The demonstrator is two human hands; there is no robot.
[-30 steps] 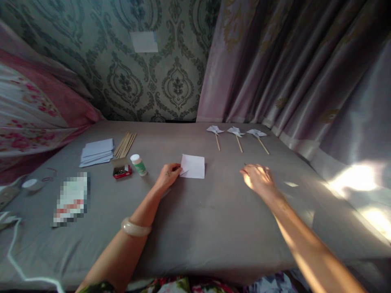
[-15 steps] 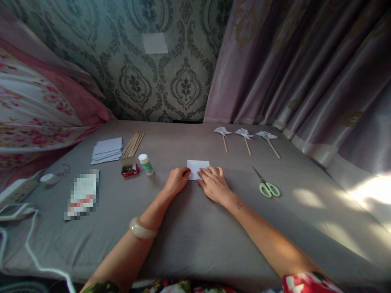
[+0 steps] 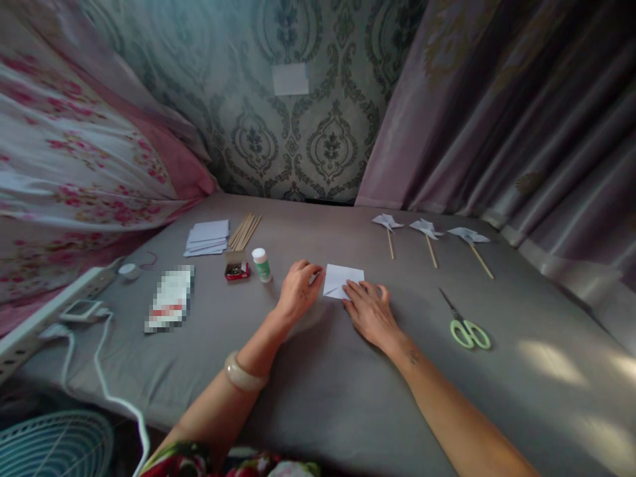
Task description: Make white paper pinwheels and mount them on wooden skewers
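A small white paper square (image 3: 344, 278) lies on the grey sheet (image 3: 318, 384) in front of me. My left hand (image 3: 297, 295) rests at the paper's left edge, fingers curled and pinching that edge. My right hand (image 3: 370, 310) lies palm down on the paper's near right part, fingers stretched out flat and pressing on it. A pale bangle sits on my left wrist.
Green-handled scissors (image 3: 463, 324) lie to the right. Three paper pinwheels on sticks (image 3: 427, 233) lie at the back right. At the back left are a paper stack (image 3: 207, 237), wooden sticks (image 3: 245, 229), a red pin box (image 3: 236, 270) and a glue bottle (image 3: 261, 264). A power strip (image 3: 54, 311) hangs at the left edge.
My right hand came from the scissors' spot at the right onto the paper, leaving the scissors on the sheet. The paper looks folded smaller. The view has swung left.
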